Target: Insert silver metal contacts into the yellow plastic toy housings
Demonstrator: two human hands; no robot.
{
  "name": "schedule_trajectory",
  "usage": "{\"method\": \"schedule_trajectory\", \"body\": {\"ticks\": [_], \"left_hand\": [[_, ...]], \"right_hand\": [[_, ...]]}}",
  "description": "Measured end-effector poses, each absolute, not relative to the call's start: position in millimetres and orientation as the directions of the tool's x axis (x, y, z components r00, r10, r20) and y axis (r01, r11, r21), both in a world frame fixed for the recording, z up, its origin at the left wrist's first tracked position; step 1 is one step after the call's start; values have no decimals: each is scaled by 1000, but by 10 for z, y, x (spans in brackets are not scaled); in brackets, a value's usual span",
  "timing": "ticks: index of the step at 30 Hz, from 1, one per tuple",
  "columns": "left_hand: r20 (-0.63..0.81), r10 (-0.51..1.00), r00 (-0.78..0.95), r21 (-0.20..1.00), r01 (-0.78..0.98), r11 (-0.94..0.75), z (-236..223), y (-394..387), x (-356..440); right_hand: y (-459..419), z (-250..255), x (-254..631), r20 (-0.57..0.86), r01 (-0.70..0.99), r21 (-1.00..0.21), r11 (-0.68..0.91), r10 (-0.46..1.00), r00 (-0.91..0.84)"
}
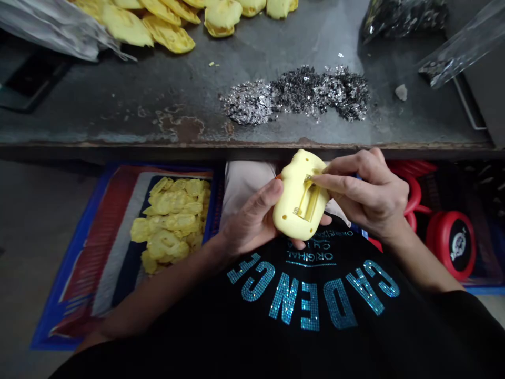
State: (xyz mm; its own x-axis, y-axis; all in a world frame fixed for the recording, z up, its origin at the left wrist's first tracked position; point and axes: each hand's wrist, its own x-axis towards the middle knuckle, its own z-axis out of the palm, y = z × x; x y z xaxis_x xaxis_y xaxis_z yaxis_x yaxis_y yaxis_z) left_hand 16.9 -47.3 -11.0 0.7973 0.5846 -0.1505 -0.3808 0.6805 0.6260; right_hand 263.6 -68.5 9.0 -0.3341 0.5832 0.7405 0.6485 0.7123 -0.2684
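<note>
In my left hand [256, 216] lies a pale yellow plastic battery housing [290, 208], its long open battery compartment facing up; the fingers wrap around its left side and underneath. Small metal contacts show at both ends of the slot. My right hand [366, 189] is closed in a pinch at the far end of the compartment, its fingertips on a small metal battery contact [309, 179]. The fingers partly cover that end. Beyond the housing, a pile of small shiny metal contacts [252, 102] is spread on the grey worktable [138, 89].
More yellow plastic shells [169, 34] lie at the back left beside a white bag [59, 26]. A blue crate [90, 210] at lower left contains several yellow pieces [169, 210]. Red round parts [450, 245] sit at lower right. Clear plastic bags [465, 47] rest at back right.
</note>
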Motion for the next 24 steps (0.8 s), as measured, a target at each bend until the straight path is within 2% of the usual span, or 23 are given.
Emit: {"method": "schedule_trajectory", "body": {"ticks": [6,8,12,14,16,22,24], "left_hand": [[-175,544,820,662,-311,682,-87,-460,207],[-164,541,825,669,-310,675,-97,-459,225],[-145,545,826,659,-330,676,-112,-445,270],[-156,548,822,645,-335,687,-114,-427,296],[-164,545,822,634,-335,697,-117,-404,318],[-195,573,796,639,-340,690,-163,-319,314],[-207,583,786,641,-341,688,-179,-280,297]], "right_hand": [[-753,18,2667,767,711,-102,696,511,-389],[-781,23,2705,765,697,-133,704,520,-380],[-814,75,2767,703,641,-369,674,653,-282],[-806,80,2778,691,638,-436,635,690,-214],[-782,50,2773,712,660,-412,629,674,-198],[-653,-129,2728,750,714,-244,656,595,-290],[-584,-139,2725,728,688,-272,673,611,-310]]}}
